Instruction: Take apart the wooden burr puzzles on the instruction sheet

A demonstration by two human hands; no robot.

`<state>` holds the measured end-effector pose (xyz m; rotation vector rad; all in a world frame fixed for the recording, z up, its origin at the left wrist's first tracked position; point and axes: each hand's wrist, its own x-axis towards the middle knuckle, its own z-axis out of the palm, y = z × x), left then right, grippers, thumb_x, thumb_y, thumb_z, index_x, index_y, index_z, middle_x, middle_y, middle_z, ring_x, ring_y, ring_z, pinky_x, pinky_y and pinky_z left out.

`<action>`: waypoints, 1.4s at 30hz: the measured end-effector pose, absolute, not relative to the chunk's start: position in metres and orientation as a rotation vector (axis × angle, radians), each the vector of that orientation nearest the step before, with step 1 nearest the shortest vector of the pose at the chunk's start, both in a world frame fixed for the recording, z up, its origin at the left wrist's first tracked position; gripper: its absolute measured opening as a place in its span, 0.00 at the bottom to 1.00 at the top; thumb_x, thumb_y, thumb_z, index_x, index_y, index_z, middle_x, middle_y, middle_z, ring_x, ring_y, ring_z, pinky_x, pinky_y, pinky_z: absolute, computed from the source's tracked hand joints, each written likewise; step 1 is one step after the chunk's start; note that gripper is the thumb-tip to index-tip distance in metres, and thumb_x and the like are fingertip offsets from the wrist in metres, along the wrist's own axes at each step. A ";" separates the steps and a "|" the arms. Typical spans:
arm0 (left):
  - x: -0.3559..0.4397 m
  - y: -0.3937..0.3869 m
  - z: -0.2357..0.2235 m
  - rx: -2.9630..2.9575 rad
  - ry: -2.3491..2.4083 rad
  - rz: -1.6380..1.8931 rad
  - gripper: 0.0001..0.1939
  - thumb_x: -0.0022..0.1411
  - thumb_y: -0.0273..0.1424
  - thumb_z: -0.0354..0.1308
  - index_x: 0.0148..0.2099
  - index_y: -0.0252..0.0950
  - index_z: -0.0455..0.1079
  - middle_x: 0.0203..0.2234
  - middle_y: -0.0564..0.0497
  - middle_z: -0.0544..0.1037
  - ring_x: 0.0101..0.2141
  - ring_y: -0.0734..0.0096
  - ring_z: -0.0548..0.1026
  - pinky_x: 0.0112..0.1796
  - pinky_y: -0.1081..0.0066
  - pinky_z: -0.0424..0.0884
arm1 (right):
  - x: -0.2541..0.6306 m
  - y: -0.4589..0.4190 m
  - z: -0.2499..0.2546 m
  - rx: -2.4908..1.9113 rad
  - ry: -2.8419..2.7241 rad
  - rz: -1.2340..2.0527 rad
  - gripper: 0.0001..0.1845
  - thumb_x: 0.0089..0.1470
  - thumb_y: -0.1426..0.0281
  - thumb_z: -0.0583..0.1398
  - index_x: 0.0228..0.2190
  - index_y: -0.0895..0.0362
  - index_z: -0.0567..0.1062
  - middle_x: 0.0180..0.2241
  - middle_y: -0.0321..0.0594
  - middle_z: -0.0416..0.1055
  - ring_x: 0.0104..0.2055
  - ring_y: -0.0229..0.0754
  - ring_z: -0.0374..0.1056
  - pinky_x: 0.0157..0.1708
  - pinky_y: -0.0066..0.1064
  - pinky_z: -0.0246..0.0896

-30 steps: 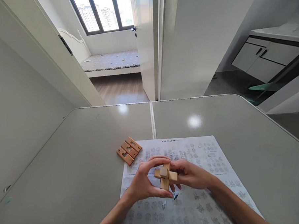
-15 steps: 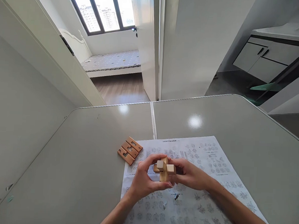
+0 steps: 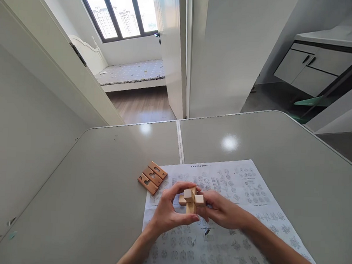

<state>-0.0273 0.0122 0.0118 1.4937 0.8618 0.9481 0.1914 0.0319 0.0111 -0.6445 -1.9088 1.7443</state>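
Observation:
Both of my hands hold one wooden burr puzzle, a cross of interlocked pale wood bars, just above a printed instruction sheet. My left hand grips it from the left, thumb below and fingers curled over the top. From the right, my right hand closes on it with its fingers behind the bars. Three darker notched wooden pieces lie side by side on the table, left of the sheet's top corner and apart from both hands.
The grey table has a seam down its middle and rounded far corners. Beyond its far edge stand a white wall and an open door to a room with a window. Cabinets stand at the far right.
The puzzle and both hands have shifted slightly left and away from me, and the puzzle has turned a little in my grip. The three loose pieces have not moved.

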 end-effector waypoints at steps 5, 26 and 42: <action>-0.027 0.012 0.014 1.489 0.773 0.942 0.34 0.52 0.46 0.77 0.58 0.40 0.75 0.50 0.43 0.82 0.51 0.51 0.79 0.53 0.58 0.75 | 0.191 0.031 0.014 -0.564 -1.915 1.819 0.23 0.72 0.52 0.55 0.38 0.57 0.78 0.25 0.32 0.64 0.25 0.36 0.61 0.28 0.27 0.61; -0.032 0.017 0.021 1.607 0.884 0.940 0.37 0.46 0.49 0.79 0.55 0.40 0.78 0.47 0.43 0.81 0.48 0.52 0.78 0.52 0.59 0.73 | 0.185 0.031 0.014 -0.664 -1.842 1.567 0.20 0.67 0.53 0.62 0.37 0.56 0.82 0.38 0.42 0.77 0.40 0.45 0.70 0.42 0.34 0.67; -0.033 0.016 0.018 1.588 0.889 0.923 0.42 0.52 0.43 0.77 0.66 0.44 0.68 0.56 0.43 0.79 0.56 0.49 0.77 0.58 0.54 0.72 | 0.179 0.020 0.003 -0.899 -1.825 1.236 0.19 0.67 0.57 0.61 0.27 0.54 0.69 0.25 0.34 0.64 0.26 0.39 0.60 0.27 0.30 0.59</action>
